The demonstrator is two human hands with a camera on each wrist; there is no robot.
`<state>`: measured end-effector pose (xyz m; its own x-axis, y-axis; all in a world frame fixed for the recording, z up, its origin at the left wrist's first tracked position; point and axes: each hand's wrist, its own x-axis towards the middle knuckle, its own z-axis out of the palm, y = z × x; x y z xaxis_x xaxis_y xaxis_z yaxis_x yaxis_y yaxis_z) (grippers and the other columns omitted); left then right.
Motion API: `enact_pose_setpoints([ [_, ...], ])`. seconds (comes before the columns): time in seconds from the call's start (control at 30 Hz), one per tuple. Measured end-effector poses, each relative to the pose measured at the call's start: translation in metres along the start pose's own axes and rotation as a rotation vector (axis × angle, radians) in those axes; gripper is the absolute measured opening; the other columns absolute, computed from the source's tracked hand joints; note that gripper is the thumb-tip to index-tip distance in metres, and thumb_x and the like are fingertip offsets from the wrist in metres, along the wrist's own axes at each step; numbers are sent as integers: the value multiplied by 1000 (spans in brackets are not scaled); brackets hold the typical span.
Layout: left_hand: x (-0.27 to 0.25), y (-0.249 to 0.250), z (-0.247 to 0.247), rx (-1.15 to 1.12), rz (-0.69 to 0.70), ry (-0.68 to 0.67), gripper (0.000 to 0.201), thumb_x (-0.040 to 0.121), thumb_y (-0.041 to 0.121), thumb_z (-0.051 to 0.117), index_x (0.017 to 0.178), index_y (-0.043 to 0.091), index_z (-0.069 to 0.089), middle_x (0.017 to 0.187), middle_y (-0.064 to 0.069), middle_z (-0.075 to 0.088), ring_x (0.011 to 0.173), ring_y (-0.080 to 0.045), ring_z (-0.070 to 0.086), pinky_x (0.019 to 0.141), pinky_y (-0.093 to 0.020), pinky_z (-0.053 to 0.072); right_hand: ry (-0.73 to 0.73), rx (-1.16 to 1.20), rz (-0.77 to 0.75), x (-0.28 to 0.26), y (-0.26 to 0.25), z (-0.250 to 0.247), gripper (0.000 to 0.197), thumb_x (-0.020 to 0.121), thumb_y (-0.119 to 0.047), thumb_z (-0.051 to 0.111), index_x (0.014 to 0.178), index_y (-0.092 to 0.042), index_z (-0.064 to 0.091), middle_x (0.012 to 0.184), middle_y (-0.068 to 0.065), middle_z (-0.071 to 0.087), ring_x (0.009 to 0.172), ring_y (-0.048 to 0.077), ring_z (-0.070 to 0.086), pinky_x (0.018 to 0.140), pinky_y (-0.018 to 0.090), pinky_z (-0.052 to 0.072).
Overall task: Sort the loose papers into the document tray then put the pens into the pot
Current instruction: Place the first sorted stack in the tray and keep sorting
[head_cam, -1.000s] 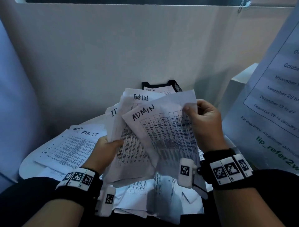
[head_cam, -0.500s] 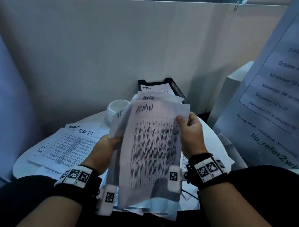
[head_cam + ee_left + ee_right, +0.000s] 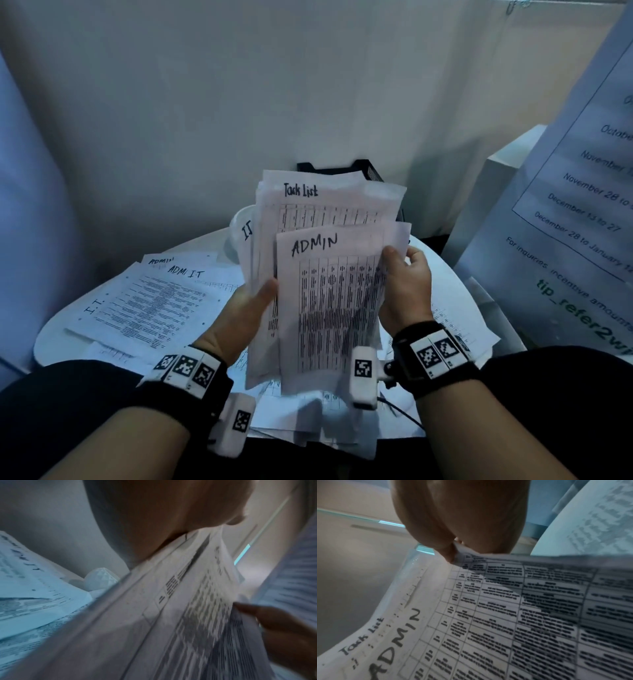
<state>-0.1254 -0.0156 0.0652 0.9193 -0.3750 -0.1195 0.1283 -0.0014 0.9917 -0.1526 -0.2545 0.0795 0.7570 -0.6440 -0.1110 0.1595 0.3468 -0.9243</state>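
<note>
I hold a fanned stack of papers [image 3: 322, 219] upright over the round white table [image 3: 51, 339]. My left hand [image 3: 253, 301] grips the stack's left edge, thumb on the front. The front sheet, marked ADMIN [image 3: 329, 308] [image 3: 488, 622], is pinched at its right edge by my right hand [image 3: 400, 274] [image 3: 453, 555]. Behind it stand a "Task List" sheet [image 3: 301, 192] and an "IT" sheet [image 3: 246, 229]. The black document tray [image 3: 363, 169] peeks out behind the stack. A white faceted pot [image 3: 101, 578] [image 3: 236, 226] sits left of the stack, mostly hidden. No pens show.
More loose sheets marked ADMIN and I.T. [image 3: 154, 301] lie on the table's left, and others under my wrists [image 3: 455, 335]. A large printed notice [image 3: 582, 205] leans at the right before a white box [image 3: 496, 185]. A white wall stands behind.
The ADMIN sheet has swung from tilted to upright and slid down in front of the stack. My right hand moved lower and closer to the left hand.
</note>
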Motion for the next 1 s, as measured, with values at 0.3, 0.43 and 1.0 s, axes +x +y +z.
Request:
enact_pose_setpoints([
  [0.3,1,2,6,120,153,293,13,90,10,77,88,23,76,83,11,80,80,-6,77,82,-32,62,-161,-129,-411,-12,-20,12,13,102,-25,61,95,-20,71,90,6,73,84,20,68,73,36,61],
  [0.43,3,-4,2,63,174,282,26,90,3,76,110,17,72,95,9,81,91,-8,77,81,-28,62,-249,-308,-352,-3,-6,-5,7,103,-26,59,108,-21,62,98,0,70,85,2,68,71,18,55],
  [1.0,15,-10,-17,103,77,187,29,78,6,85,103,10,72,97,-6,80,94,-24,76,80,-36,61,-176,-276,-161,-9,32,-15,18,98,-24,57,105,-9,62,101,20,69,88,27,65,75,42,59],
])
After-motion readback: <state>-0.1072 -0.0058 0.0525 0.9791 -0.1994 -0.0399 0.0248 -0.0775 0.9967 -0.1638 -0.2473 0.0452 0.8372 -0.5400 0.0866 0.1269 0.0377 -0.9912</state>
